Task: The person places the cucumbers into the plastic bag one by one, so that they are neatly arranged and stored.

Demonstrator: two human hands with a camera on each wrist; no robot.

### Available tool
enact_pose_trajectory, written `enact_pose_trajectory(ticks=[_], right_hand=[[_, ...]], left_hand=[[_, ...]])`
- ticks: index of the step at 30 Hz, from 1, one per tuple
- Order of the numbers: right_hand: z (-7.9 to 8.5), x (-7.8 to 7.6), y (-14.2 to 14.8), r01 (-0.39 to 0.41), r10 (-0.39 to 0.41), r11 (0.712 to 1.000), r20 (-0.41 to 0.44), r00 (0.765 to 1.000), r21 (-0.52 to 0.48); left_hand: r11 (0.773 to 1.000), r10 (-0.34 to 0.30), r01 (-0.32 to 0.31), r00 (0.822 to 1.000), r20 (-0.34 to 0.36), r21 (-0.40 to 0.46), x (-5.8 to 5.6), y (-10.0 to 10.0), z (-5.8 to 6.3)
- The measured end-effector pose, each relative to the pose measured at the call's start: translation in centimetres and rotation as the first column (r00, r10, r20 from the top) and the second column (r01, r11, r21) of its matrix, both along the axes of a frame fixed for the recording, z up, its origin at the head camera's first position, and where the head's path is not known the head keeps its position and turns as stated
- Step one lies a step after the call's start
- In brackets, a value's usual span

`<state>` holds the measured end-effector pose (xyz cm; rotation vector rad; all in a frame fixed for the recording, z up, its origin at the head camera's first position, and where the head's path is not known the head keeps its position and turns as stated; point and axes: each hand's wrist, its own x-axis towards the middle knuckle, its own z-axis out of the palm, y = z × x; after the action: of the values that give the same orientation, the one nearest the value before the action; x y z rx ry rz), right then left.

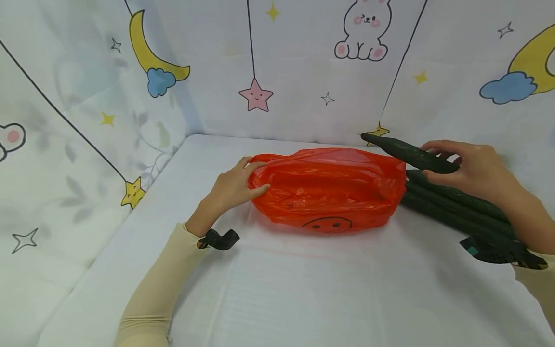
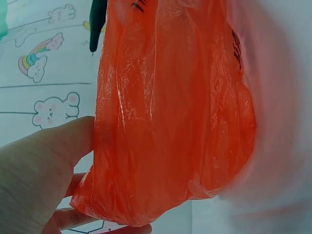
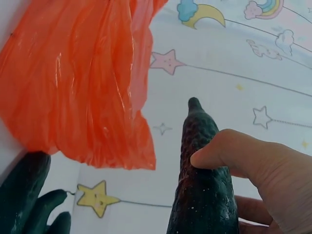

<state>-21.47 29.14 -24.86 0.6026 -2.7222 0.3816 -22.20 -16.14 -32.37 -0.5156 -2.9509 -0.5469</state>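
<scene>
a: where was the red bag [image 1: 325, 188]?
b: mid-table, seen from the head; took it as clock centre. drawn face near its six o'clock.
a: left hand [image 1: 231, 185]?
b: at nine o'clock, thumb and fingers curled round that end of the bag.
a: right hand [image 1: 470, 164]?
b: near two o'clock, pinching one raised cucumber [image 1: 409, 153], tip toward ten; the right wrist view showed it apart from the bag.
a: others?
b: a cucumber pile [image 1: 455, 206] lay on the white table [image 1: 303, 289] just beside the bag, toward four. printed cloth [image 1: 299, 53] hung at twelve.
</scene>
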Motion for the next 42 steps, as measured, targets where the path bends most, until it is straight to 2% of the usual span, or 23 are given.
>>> enact_pose_trajectory(ticks=[11,26,42], right_hand=[[0.5,0.4,-2.0,-0.107,0.099,0.99,-0.083,0.992,-0.096],[1.6,0.9,-5.6,-0.174,0.167,0.973,-0.056,0.984,-0.152],[1.2,0.9,-9.3,-0.257,0.252,0.944,-0.049,0.966,-0.207]], left_hand=[[1.0,0.006,-0.006,1.0,-0.024,-0.02,0.0,-0.1,0.0],[1.0,0.01,-0.011,1.0,-0.017,-0.024,0.0,-0.2,0.2],[1.0,0.003,-0.003,1.0,-0.003,-0.024,0.0,0.2,-0.3]])
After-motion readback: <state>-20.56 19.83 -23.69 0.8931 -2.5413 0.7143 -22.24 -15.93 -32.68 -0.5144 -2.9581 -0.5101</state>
